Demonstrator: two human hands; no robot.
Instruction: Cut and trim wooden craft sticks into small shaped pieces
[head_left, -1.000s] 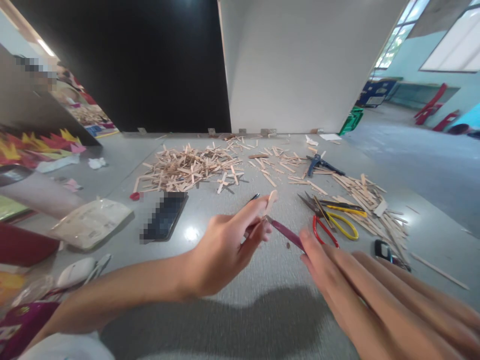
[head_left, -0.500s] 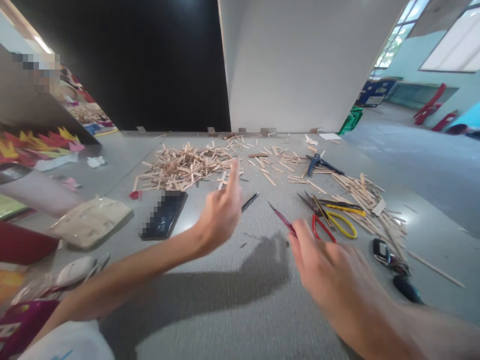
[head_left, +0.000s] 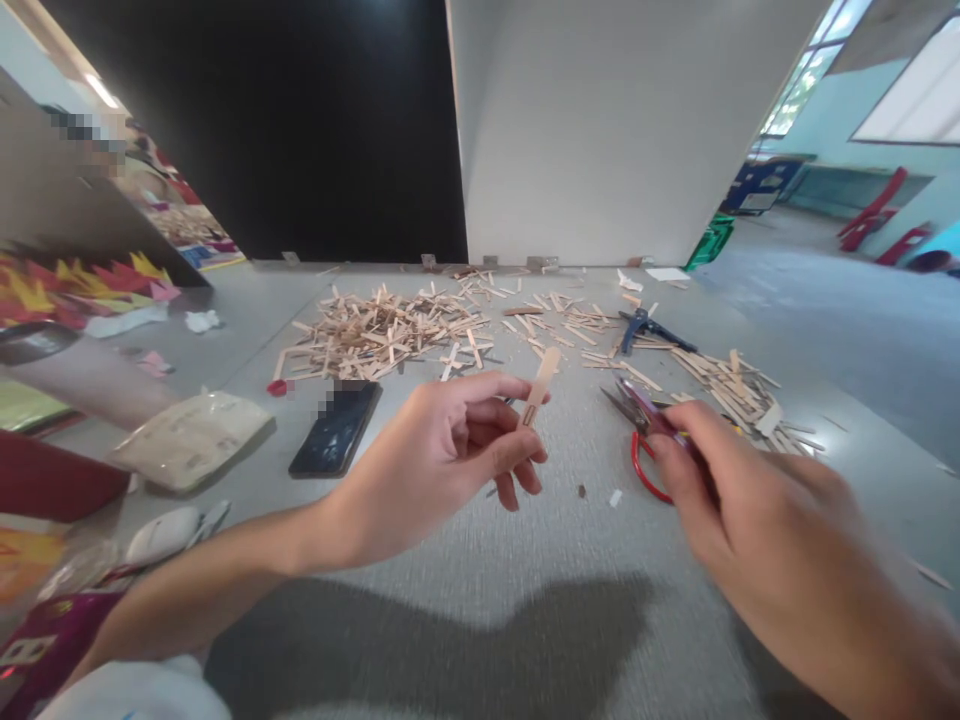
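A flat wooden craft stick [head_left: 546, 375] with a small dark mark stands tilted between the thumb and fingers of my left hand [head_left: 457, 440]. My right hand [head_left: 739, 490] is closed around a slim purple tool [head_left: 643, 400]; its tip is blurred, so its exact kind is unclear. Beneath and beside that hand lie pliers with red handles [head_left: 646, 470], partly covered. Beyond my left hand a large heap of craft sticks [head_left: 382, 330] spreads over the grey table [head_left: 420, 610]. A pen behind my left fingers is mostly hidden.
A phone [head_left: 335, 430] and a clear packet [head_left: 196, 440] lie at left, near a white computer mouse [head_left: 163, 535]. Dark blue pliers [head_left: 646, 328] and more sticks [head_left: 739, 385] lie at right. A black panel [head_left: 315, 130] and a white panel [head_left: 600, 130] stand behind.
My left hand has turned from a raised finger to a pinch, with the craft stick now visible in it. My right hand has shifted right with the purple tool, over the red-handled pliers.
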